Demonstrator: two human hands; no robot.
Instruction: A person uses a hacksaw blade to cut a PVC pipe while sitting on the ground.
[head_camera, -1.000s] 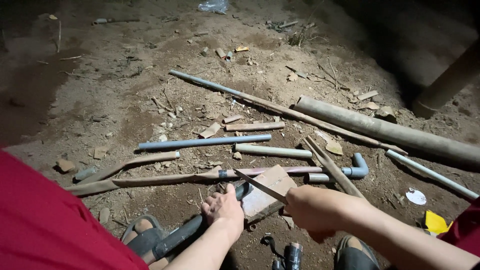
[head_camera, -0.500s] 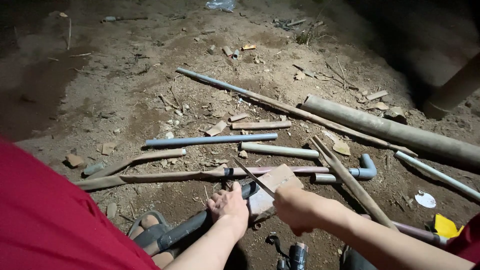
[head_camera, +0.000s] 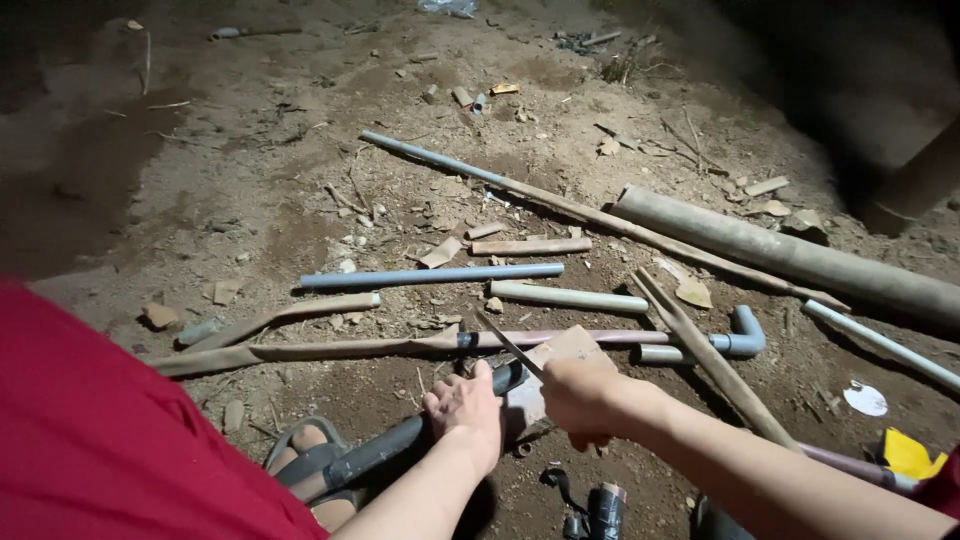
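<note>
I pinned the dark pipe (head_camera: 400, 450) on the dirt floor (head_camera: 250, 230) with my left hand (head_camera: 465, 410), steadying it. Right hand (head_camera: 578, 395) gripped a thin blade (head_camera: 508, 345), angled over the pipe's end.

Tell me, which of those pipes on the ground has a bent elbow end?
The short grey pipe right of the person's right hand: its far end curves upward in an elbow fitting. The other pipes lie straight.
</note>
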